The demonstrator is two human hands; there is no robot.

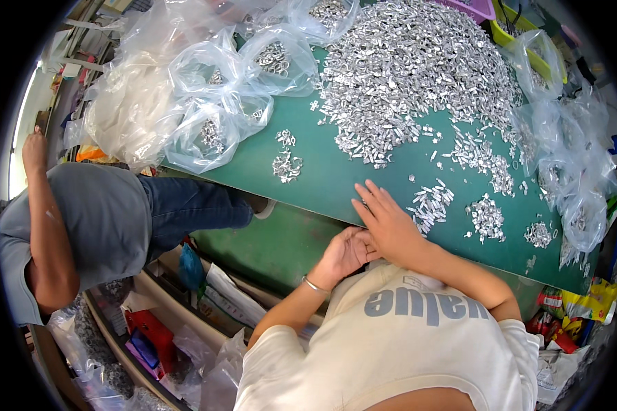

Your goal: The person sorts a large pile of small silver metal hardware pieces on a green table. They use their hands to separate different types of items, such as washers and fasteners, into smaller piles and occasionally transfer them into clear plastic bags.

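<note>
My right hand reaches over the near edge of the green table, palm down. Its fingers are stretched out and somewhat apart, next to a small pile of long silvery metal pieces. Just below the edge, my left hand is turned palm up with its fingers loosely curled. Its fingertips are close to the right hand and partly hidden by it. I see nothing held in either hand. A large heap of small silvery metal parts covers the far part of the table.
Smaller piles lie to the right, and another pile to the left. Clear plastic bags of metal parts stand at the left; more bags hang at the right. A yellow-green basket is at the back. Another person is at the left.
</note>
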